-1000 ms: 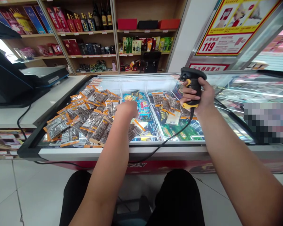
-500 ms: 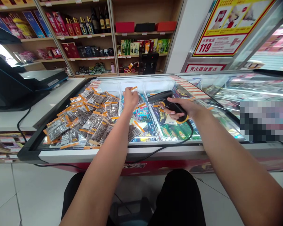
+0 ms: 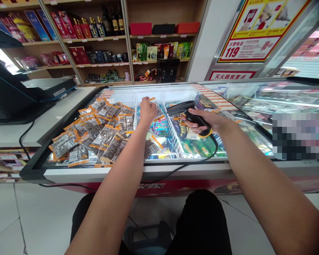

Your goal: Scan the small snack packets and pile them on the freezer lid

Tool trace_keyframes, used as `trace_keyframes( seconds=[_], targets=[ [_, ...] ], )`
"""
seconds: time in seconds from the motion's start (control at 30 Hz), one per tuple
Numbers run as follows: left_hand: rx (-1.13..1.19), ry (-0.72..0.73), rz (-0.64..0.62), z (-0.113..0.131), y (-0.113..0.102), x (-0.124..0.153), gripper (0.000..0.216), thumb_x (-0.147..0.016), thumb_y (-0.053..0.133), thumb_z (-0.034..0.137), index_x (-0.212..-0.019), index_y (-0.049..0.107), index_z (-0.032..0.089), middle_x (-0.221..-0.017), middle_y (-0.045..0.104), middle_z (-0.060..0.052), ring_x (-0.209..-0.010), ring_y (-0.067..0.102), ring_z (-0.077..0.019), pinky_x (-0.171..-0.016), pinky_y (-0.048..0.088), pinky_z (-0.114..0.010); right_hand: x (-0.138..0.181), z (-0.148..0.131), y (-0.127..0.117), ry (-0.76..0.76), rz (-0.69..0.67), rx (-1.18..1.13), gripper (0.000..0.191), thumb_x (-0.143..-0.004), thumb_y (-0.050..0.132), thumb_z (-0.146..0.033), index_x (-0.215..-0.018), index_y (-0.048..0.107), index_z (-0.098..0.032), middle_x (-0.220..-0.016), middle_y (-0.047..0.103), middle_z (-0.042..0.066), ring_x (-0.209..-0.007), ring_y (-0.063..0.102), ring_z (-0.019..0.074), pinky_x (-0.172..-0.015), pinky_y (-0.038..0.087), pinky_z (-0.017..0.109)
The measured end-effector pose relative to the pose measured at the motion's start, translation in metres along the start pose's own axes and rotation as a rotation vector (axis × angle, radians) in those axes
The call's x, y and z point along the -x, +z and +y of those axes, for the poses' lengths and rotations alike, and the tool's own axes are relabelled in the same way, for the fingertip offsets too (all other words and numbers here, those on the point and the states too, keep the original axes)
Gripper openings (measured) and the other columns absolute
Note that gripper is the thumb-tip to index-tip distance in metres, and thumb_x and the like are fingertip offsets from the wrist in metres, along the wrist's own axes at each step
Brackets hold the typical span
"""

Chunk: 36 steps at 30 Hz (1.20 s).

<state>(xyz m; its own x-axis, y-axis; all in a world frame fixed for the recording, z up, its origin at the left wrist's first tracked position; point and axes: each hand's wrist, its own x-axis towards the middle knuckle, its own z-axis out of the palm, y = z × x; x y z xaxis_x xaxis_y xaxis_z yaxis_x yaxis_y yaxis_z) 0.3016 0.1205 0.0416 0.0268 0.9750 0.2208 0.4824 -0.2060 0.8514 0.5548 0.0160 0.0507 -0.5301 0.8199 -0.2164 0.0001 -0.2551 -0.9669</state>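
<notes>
My right hand point(image 3: 203, 120) grips a black barcode scanner point(image 3: 184, 107) with yellow-orange trim, its head turned left toward my other hand. A cord runs from the bottom of its handle. My left hand point(image 3: 148, 109) is closed at the edge of a small orange-edged packet point(image 3: 159, 111), partly hidden behind the fingers. To the left of that arm spreads a heap of similar clear packets point(image 3: 103, 136) with dark contents and orange ends, lying on the glass top of a chest freezer point(image 3: 79, 173). One loose packet point(image 3: 151, 148) lies just right of my left forearm.
White wire dividers point(image 3: 172, 132) and colourful packs show through the freezer glass. The black cable point(image 3: 172, 173) droops along the front edge. At left a counter point(image 3: 66, 106) bears a scale and a dark machine. Stocked shelves point(image 3: 101, 40) stand behind; a stool point(image 3: 149, 235) is below.
Both hands stay in nearly the same place. The left fingers have shifted slightly on the packet, and more of its face shows beside the hand. The scanner has barely moved.
</notes>
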Motion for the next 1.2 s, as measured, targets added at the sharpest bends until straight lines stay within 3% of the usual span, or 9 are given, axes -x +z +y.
trace_keyframes(
  seconds=[0.1,0.2,0.37,0.47,0.57,0.7,0.83,0.97,1.2],
  targets=[
    [-0.126,-0.017,-0.061,0.006,-0.004,0.014,0.07,-0.111,0.053,0.026,-0.175,0.032,0.009,-0.175,0.048,-0.029,-0.163,0.052,-0.0334,-0.131,0.044,-0.042,-0.002,-0.001,-0.004,-0.024,0.043,-0.032,0.053,-0.097,0.084,-0.067,-0.11,0.058,-0.023,-0.068,0.053,-0.009,-0.041,0.03,0.0032,-0.044,0.034,0.02],
    [-0.398,-0.024,-0.099,0.012,-0.012,0.031,0.064,-0.109,0.058,0.033,-0.168,0.046,0.01,-0.185,0.03,-0.031,-0.172,0.036,-0.0442,-0.134,0.039,-0.054,-0.002,-0.003,-0.006,-0.067,0.145,-0.061,0.049,-0.097,0.083,-0.065,-0.105,0.057,-0.023,-0.066,0.05,-0.009,-0.041,0.028,0.0032,-0.047,0.041,0.022],
    [-0.712,0.06,-0.317,0.021,-0.021,0.047,0.048,-0.107,0.059,0.03,-0.153,0.062,0.016,-0.169,0.051,-0.028,-0.16,0.05,-0.045,-0.132,0.04,-0.06,0.0,-0.007,-0.004,-0.124,0.253,-0.093,0.044,-0.099,0.078,-0.062,-0.098,0.055,-0.025,-0.062,0.045,-0.008,-0.039,0.026,0.0061,-0.046,0.044,0.028],
    [-0.669,0.191,-0.552,0.028,-0.017,0.053,0.054,-0.109,0.052,0.026,-0.161,0.057,0.016,-0.171,0.048,-0.026,-0.153,0.06,-0.0374,-0.127,0.048,-0.049,0.0,-0.008,-0.003,-0.135,0.277,-0.102,0.043,-0.099,0.077,-0.062,-0.097,0.055,-0.025,-0.062,0.045,-0.008,-0.038,0.025,0.0066,-0.045,0.043,0.029],
    [-0.637,0.315,-0.688,0.034,-0.01,0.058,0.061,-0.109,0.053,0.026,-0.169,0.05,0.016,-0.177,0.043,-0.024,-0.161,0.052,-0.0357,-0.13,0.045,-0.047,-0.001,-0.008,-0.002,-0.145,0.287,-0.106,0.045,-0.098,0.078,-0.064,-0.099,0.055,-0.025,-0.062,0.044,-0.009,-0.037,0.023,0.0061,-0.044,0.042,0.029],
    [-0.619,0.361,-0.649,0.039,-0.021,0.058,0.06,-0.111,0.047,0.026,-0.169,0.052,0.017,-0.174,0.052,-0.02,-0.163,0.05,-0.0335,-0.132,0.043,-0.047,-0.001,-0.009,0.001,-0.156,0.297,-0.113,0.043,-0.099,0.077,-0.063,-0.102,0.055,-0.025,-0.061,0.043,-0.01,-0.037,0.023,0.0058,-0.044,0.041,0.028],
    [-0.777,0.199,-0.549,0.052,-0.061,0.062,0.052,-0.107,0.053,0.037,-0.154,0.065,0.019,-0.165,0.061,-0.021,-0.148,0.063,-0.0387,-0.119,0.053,-0.05,0.002,-0.013,0.005,-0.158,0.294,-0.134,0.042,-0.098,0.08,-0.059,-0.104,0.056,-0.025,-0.062,0.045,-0.01,-0.038,0.023,0.0057,-0.044,0.041,0.027],
    [-0.96,0.051,-0.734,0.06,-0.095,0.083,0.05,-0.087,0.079,0.042,-0.133,0.077,0.022,-0.146,0.076,-0.02,-0.13,0.074,-0.0422,-0.105,0.06,-0.049,0.002,-0.015,0.005,-0.169,0.285,-0.141,0.042,-0.098,0.079,-0.059,-0.104,0.056,-0.025,-0.062,0.045,-0.01,-0.039,0.022,0.0058,-0.045,0.041,0.027],
    [-0.958,0.21,-0.844,0.031,-0.1,0.097,0.039,-0.085,0.084,0.04,-0.117,0.074,0.021,-0.13,0.078,-0.017,-0.115,0.077,-0.0359,-0.092,0.062,-0.042,0.001,-0.009,-0.003,-0.158,0.232,-0.116,0.043,-0.101,0.076,-0.06,-0.109,0.054,-0.024,-0.065,0.045,-0.01,-0.042,0.022,0.0053,-0.05,0.041,0.026]
  ],
)
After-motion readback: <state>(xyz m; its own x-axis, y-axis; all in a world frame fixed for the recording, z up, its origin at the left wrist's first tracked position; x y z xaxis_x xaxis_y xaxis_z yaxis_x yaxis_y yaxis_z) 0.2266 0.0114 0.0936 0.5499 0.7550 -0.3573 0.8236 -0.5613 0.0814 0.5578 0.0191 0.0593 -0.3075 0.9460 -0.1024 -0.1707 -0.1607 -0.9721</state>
